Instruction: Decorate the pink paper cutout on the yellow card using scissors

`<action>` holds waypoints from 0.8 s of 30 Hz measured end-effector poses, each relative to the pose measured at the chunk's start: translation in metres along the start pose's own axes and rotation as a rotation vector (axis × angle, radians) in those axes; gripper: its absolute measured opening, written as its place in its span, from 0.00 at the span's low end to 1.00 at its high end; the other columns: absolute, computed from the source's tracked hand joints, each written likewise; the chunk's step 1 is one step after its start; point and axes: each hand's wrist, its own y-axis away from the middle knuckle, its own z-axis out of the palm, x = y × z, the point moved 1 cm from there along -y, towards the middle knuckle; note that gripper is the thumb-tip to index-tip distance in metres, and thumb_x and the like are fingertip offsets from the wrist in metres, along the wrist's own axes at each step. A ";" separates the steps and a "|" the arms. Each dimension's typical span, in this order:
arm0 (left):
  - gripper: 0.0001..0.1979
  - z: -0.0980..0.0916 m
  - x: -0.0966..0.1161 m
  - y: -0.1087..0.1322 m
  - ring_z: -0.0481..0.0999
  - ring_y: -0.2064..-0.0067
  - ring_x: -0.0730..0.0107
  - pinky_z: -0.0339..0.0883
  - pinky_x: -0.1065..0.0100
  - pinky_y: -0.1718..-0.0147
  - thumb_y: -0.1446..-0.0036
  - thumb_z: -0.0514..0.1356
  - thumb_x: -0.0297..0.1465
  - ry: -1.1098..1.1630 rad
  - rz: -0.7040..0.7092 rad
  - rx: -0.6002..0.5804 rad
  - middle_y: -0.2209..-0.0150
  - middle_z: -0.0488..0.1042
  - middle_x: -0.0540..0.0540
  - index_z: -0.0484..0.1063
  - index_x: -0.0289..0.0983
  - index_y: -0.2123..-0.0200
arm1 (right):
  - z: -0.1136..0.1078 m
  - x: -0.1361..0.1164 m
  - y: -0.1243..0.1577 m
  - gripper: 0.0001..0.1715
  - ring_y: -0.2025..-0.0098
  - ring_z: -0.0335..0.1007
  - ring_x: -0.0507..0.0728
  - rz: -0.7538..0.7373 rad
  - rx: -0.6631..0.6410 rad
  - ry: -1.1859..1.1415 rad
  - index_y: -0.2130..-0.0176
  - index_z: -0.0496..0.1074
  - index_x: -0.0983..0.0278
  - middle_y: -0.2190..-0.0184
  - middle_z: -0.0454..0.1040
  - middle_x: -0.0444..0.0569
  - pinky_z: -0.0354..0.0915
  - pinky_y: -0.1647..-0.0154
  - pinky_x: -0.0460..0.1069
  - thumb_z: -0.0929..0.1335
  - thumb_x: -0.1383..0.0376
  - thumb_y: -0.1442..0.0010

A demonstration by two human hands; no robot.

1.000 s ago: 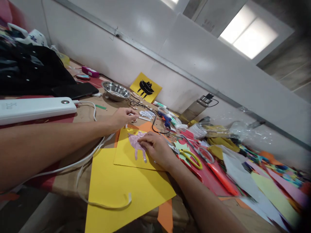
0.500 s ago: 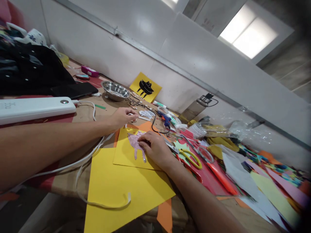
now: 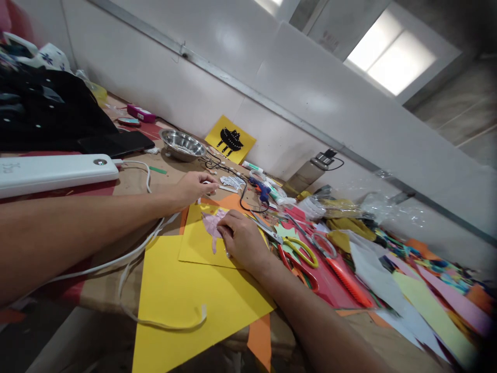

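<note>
My left hand (image 3: 198, 187) is pinched closed on a small white piece, whose kind I cannot make out, above the far edge of the upper yellow sheet (image 3: 190, 251). On that sheet lies a pale pink-purple cutout (image 3: 210, 224) with narrow legs. My right hand (image 3: 243, 238) rests over the cutout's right side, its thumb and fingertips drawn together against it. Whatever is between those fingertips is hidden. Beneath is a larger yellow sheet (image 3: 186, 298), crossed by a loose whitish strip (image 3: 166, 327).
Right of my hands lie yellow-handled scissors (image 3: 301, 248), an orange-red cutter (image 3: 351, 284) and coloured paper scraps. Behind are a steel bowl (image 3: 182, 145), a blue glue gun (image 3: 260, 190), a bottle (image 3: 306, 176) and a yellow card (image 3: 231, 140) with a black cutout. A white power bank (image 3: 58, 174) sits left.
My right hand now covers more of the cutout, hiding its right leg. My left hand keeps its pinch in nearly the same place. The whole view has shifted slightly.
</note>
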 end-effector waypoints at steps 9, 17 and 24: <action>0.10 -0.003 0.008 0.004 0.64 0.79 0.79 0.57 0.76 0.82 0.52 0.60 0.36 -0.001 -0.003 -0.028 0.74 0.74 0.48 0.73 0.34 0.70 | -0.015 0.015 0.003 0.11 0.64 0.69 0.52 0.052 0.034 -0.245 0.65 0.75 0.62 0.67 0.74 0.47 0.63 0.61 0.47 0.63 0.69 0.41; 0.09 0.000 0.032 0.012 0.69 0.71 0.74 0.60 0.74 0.74 0.54 0.60 0.33 -0.110 0.097 -0.069 0.71 0.72 0.48 0.70 0.34 0.69 | -0.019 0.022 0.004 0.16 0.67 0.67 0.53 0.184 0.281 -0.368 0.55 0.71 0.62 0.66 0.71 0.48 0.65 0.67 0.48 0.65 0.67 0.45; 0.09 0.011 0.042 0.023 0.66 0.73 0.75 0.57 0.74 0.75 0.54 0.60 0.35 -0.196 0.165 -0.299 0.76 0.70 0.51 0.70 0.34 0.73 | -0.023 0.019 0.004 0.20 0.61 0.67 0.54 0.085 0.337 -0.302 0.52 0.68 0.58 0.61 0.71 0.49 0.65 0.59 0.52 0.68 0.66 0.46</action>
